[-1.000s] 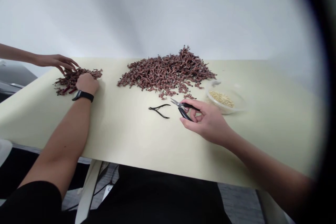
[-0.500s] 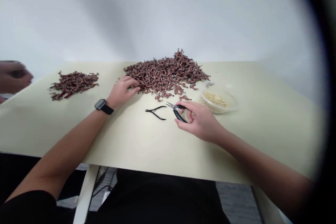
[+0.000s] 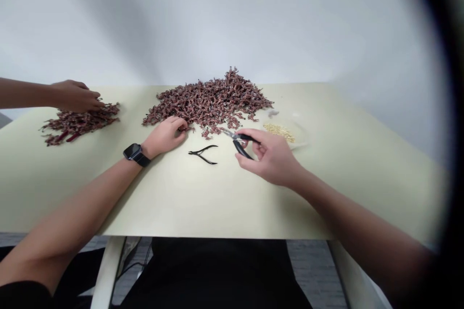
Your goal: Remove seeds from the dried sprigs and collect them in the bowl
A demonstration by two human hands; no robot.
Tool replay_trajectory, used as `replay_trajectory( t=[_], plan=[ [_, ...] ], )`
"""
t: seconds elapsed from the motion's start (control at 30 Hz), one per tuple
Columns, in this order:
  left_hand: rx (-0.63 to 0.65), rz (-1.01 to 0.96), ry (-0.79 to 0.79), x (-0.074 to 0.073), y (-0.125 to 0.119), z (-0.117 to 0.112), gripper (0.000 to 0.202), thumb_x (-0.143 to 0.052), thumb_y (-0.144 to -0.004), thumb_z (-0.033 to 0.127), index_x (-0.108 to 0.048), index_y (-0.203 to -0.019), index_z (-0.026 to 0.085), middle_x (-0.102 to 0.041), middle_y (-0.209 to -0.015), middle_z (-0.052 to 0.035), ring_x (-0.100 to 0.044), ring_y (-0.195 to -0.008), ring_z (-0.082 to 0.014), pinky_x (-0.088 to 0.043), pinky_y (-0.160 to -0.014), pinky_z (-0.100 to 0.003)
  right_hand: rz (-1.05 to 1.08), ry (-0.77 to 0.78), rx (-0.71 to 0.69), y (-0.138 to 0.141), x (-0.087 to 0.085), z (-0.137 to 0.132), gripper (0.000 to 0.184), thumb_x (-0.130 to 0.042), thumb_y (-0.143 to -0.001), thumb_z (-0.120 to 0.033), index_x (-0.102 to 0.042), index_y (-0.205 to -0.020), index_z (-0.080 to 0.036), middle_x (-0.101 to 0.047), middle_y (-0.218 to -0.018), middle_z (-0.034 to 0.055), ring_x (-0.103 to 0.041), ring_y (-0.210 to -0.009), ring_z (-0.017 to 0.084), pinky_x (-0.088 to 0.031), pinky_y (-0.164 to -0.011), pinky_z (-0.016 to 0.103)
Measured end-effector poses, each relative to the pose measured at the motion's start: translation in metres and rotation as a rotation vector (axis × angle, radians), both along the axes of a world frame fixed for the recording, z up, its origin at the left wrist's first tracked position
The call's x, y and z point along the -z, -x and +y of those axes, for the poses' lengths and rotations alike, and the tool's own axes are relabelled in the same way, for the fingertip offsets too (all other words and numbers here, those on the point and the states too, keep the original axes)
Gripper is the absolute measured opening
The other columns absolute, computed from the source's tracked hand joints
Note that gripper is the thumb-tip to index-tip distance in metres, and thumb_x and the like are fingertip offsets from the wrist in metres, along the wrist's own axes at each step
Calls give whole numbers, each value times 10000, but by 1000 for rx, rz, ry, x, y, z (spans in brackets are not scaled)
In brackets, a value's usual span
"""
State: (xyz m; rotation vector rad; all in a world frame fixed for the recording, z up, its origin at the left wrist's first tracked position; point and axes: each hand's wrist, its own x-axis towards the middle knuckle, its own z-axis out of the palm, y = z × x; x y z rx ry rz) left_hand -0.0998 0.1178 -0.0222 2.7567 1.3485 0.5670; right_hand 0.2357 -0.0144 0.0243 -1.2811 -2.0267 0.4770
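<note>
Worktop [image 3: 217, 203], pale cream, runs across the view with a plain white wall behind it. Near its middle sits a large heap of dark reddish-brown dried sprigs [image 3: 208, 101], and a smaller, flatter pile of the same sprigs [image 3: 79, 123] lies well to the left. A clear bowl [image 3: 290, 131] stands to the right of the heap, with a shallow layer of pale straw-coloured bits [image 3: 279, 132] on its floor.

Judging by how things lie, most of the work looks to be left: the large heap holds far more than the small pile, and the bowl's layer is thin. A co-worker's hand [image 3: 74, 96] reaches in from the left, its fingers curled just above the small pile.

The person's forearms angle inward from the near edge. The left hand [image 3: 165, 136], wearing a black wristwatch [image 3: 137, 154], rests palm-down at the heap's near edge, its fingers curled at a loose sprig [image 3: 187, 129]; whether they pinch it, I cannot tell. The right hand [image 3: 270, 157] is raised, fingers closed around the black handles of small scissors [image 3: 239, 142], blades pointing left toward the heap. Black nippers [image 3: 203, 154] lie on the worktop between the hands.
</note>
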Motion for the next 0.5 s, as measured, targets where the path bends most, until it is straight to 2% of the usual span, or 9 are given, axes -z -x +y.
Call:
replay_trajectory(
  t=[0.1, 0.2, 0.27, 0.4, 0.5],
  plan=[
    [5, -8, 6, -1, -2, -1, 238, -536, -960, 406, -665, -1049, 226, -683, -1033, -104, -616, -987, -272, -506, -872, -410, 63, -20, 118, -14, -21, -1, 481, -718, -844, -384, -635, -1295, -241, -513, -654, -37, -406, -535, 136, -363, -556, 304],
    [0, -22, 4, 0, -4, 0, 254, -519, -982, 430, -667, -1023, 228, -677, -1004, -98, -614, -958, -264, -499, -847, -397, 41, -112, 277, -40, -38, 5, 416, -720, -840, -390, -661, -1220, -232, -543, -678, -10, -430, -566, 142, -386, -588, 316],
    [-7, -33, 3, 1, -4, 1, 250, -524, -981, 431, -668, -1025, 231, -677, -1008, -96, -616, -954, -262, -495, -845, -393, -45, -113, 330, -62, -46, 13, 387, -730, -829, -409, -696, -1168, -227, -556, -671, 4, -456, -578, 151, -377, -584, 319],
    [-4, -43, 2, 3, -2, 3, 252, -527, -981, 434, -672, -1034, 235, -684, -1014, -90, -621, -954, -261, -492, -847, -389, -303, 33, 317, -106, -49, 26, 350, -748, -787, -434, -757, -1055, -209, -611, -666, 19, -498, -544, 154, -362, -544, 314],
    [4, -31, -3, 2, -1, 4, 268, -521, -987, 436, -676, -1067, 232, -691, -1018, -89, -623, -967, -262, -495, -853, -390, -369, 83, 293, -125, -43, 30, 306, -773, -747, -445, -780, -941, -209, -687, -740, 37, -563, -585, 172, -389, -545, 311]
  ],
)
